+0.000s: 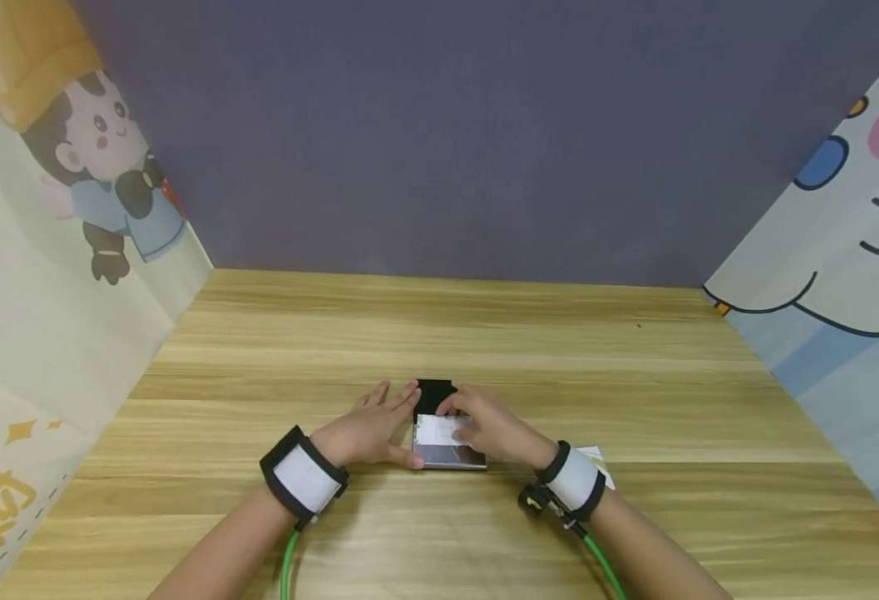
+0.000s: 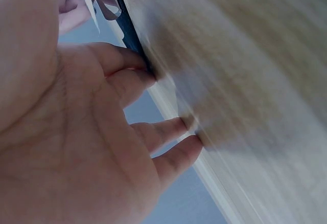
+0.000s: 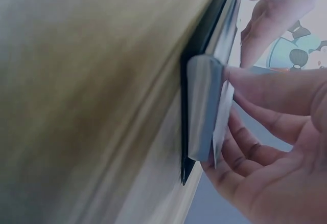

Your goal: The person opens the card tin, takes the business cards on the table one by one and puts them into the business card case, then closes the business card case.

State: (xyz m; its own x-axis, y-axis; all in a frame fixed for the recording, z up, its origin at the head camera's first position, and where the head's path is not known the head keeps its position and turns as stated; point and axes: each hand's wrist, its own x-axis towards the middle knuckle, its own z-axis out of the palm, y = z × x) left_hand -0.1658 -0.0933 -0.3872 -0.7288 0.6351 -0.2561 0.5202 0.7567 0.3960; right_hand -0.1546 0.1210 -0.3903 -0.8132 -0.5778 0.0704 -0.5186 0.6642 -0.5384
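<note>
A flat card case lies on the table, its silver metal body (image 1: 446, 457) toward me and its black flap (image 1: 432, 396) folded out on the far side. Over the body is a white card (image 1: 433, 429) with a printed pattern. My right hand (image 1: 497, 429) pinches this card between thumb and fingers; in the right wrist view the card (image 3: 223, 119) stands slightly off the metal face. My left hand (image 1: 372, 429) spreads straight fingers along the case's left side, thumb at the near corner and a fingertip at the flap. In the left wrist view its fingertips touch the tabletop.
Some white paper or cards (image 1: 598, 465) lie partly hidden behind my right wristband. A wood-grain table (image 1: 439, 325) extends to a dark back wall (image 1: 439, 142). Printed cartoon panels stand on both sides. Green cables (image 1: 287, 567) run from the wristbands.
</note>
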